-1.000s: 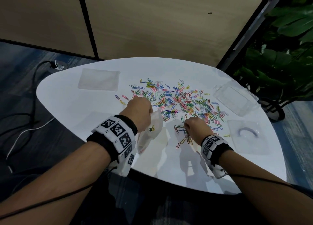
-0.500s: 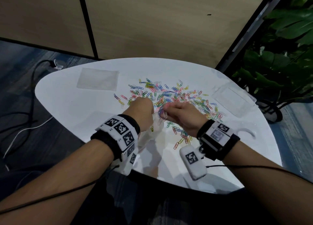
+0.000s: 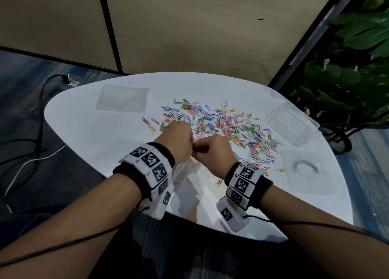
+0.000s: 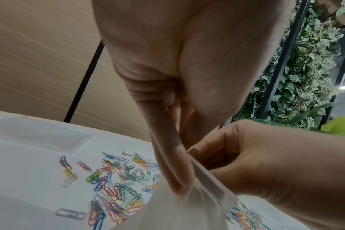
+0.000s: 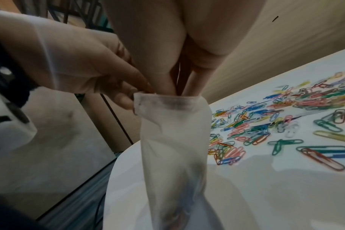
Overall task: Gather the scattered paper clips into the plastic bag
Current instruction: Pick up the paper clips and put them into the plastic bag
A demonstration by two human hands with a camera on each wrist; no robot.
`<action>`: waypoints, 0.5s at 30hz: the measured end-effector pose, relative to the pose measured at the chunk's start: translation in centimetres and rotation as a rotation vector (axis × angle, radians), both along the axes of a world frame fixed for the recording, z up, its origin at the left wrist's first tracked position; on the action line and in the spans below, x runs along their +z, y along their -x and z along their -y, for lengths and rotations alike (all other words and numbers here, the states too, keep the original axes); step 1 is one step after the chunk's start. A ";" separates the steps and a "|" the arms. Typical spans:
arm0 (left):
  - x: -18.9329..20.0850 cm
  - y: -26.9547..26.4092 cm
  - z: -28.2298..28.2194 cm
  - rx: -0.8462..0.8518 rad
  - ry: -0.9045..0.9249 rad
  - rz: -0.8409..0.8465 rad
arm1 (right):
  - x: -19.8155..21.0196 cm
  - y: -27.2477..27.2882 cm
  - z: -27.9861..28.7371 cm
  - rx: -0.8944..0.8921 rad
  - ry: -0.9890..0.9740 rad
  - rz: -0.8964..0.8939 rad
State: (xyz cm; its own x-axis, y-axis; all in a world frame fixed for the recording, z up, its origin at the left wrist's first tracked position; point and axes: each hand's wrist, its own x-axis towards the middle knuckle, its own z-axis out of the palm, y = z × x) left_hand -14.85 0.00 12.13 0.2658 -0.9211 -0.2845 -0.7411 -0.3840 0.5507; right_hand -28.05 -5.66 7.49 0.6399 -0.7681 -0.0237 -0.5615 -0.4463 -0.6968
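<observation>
The plastic bag (image 5: 173,140) hangs upright over the bench's (image 3: 88,131) near edge, its mouth pinched by the left hand (image 3: 179,140). The right hand's (image 3: 212,154) bunched fingers (image 5: 165,80) poke into the mouth; whether they hold clips is hidden. Few clips show inside; most paper clips (image 3: 221,125) still lie scattered just beyond, so the job looks barely begun.

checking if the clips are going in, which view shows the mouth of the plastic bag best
The right wrist view: the plastic bag hangs upright with its open rim facing the camera and right-hand fingers dipping in. The left wrist view shows only a pinched edge; in the head view both hands hide the mouth.
</observation>
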 end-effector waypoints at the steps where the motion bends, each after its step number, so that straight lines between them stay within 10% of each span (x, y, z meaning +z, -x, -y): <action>1: 0.1 0.0 -0.1 0.003 0.006 -0.002 | 0.2 0.0 -0.1 0.003 -0.008 -0.003; 10: 0.2 0.0 -0.4 -0.039 -0.010 0.011 | 0.6 0.5 0.2 0.203 -0.028 -0.052; 15: 0.3 -0.5 -0.6 -0.030 -0.037 0.023 | 0.8 4.9 3.6 -0.123 -0.124 -0.063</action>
State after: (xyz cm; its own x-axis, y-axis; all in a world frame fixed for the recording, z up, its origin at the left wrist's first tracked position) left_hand -14.33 0.61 12.46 0.2447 -0.9179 -0.3123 -0.7649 -0.3807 0.5196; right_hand -32.90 -9.28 8.24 0.5354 -0.8293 -0.1597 -0.6506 -0.2844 -0.7042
